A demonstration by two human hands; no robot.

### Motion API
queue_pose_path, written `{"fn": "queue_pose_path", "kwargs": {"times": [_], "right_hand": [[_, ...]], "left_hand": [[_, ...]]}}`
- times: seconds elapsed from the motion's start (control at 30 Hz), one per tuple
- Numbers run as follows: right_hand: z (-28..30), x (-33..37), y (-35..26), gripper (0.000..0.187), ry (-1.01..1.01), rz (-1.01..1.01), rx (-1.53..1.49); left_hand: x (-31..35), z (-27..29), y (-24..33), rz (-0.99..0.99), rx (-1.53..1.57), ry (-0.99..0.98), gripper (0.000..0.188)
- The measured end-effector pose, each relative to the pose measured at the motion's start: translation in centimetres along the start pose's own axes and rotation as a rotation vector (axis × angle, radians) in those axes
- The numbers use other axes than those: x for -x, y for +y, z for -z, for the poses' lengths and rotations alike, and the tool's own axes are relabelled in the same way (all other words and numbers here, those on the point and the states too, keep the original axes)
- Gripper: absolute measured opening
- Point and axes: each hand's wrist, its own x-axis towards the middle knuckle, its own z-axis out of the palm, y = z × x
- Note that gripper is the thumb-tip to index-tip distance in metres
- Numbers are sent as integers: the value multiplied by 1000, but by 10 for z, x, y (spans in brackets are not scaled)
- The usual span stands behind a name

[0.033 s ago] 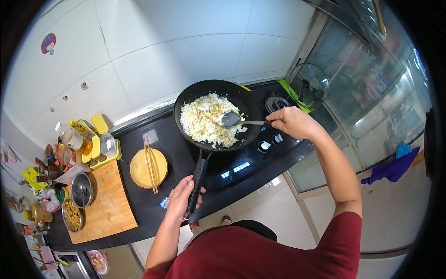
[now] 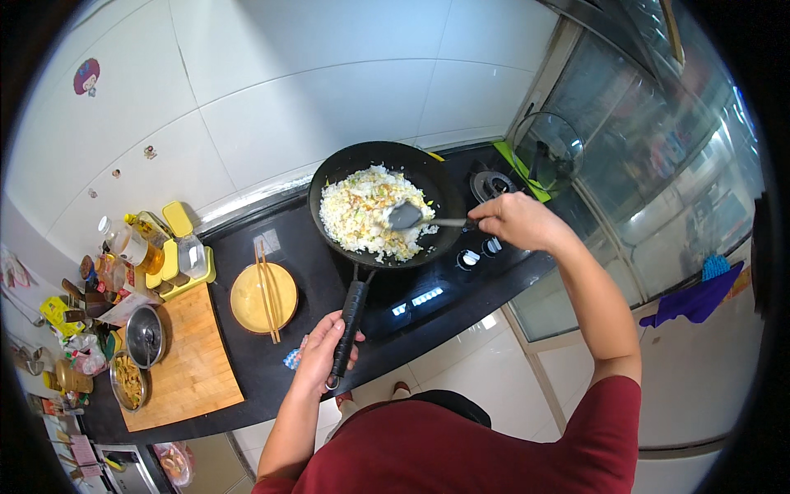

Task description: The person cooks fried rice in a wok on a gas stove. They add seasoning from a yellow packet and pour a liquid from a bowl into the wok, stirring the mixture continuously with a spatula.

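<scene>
A black wok (image 2: 453,193) sits on the stove and holds white rice (image 2: 354,206) mixed with yellow and green bits. My left hand (image 2: 322,346) is closed round the wok's long black handle (image 2: 351,317) near its ringed end. In my right hand (image 2: 517,221) is the grip of a spatula (image 2: 406,216) with a dark rounded head. That head rests on the right side of the rice, its underside hidden. To the left of the wok stands a yellow bowl (image 2: 239,300) with a pair of chopsticks (image 2: 267,290) laid across it.
A wooden cutting board (image 2: 197,362) carries a metal bowl (image 2: 145,336) and a dish of yellowish food (image 2: 129,380). Bottles (image 2: 140,249) and seasoning boxes crowd the left wall. A glass lid (image 2: 547,148) leans by the window, beyond the second burner (image 2: 491,185).
The spatula head has shifted slightly left and nearer to me in the rice. My right hand is a little lower; my left hand and the wok stay put.
</scene>
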Motion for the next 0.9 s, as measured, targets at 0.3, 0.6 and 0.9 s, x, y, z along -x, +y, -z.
{"fn": "queue_pose_path", "kwargs": {"times": [0.3,0.6,0.9], "right_hand": [[4,-1,-21,28,-56,35,144],[4,-7,-3,28,-136,-99,235],[6,-9,-13,32,-315,34,41]], "left_hand": [[1,-1,4,0,-41,13,37],[-2,-4,2,13,-13,5,37],[0,-4,3,11,7,9,38]]}}
